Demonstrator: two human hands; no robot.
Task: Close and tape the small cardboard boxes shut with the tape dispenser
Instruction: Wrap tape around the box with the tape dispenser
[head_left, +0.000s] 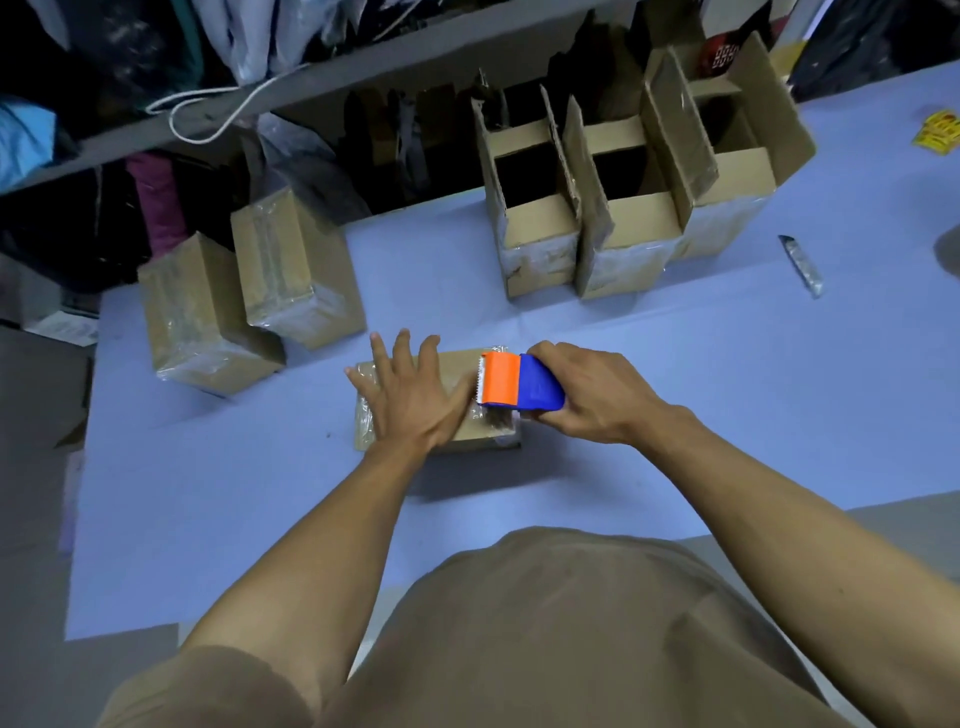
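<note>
— Left hand (413, 397)?
— Flat, fingers spread, pressing closed cardboard box (467, 434) on blue table (675, 405).
— Right hand (592, 397)?
— Wrapped round tape dispenser (519, 382), resting on box's right end, beside left thumb.

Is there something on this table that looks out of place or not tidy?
Mostly orderly. One oddity: a utility knife lies loose on the table, right of the three open boxes. The two taped boxes at the left lie askew, one leaning on the other.
</note>
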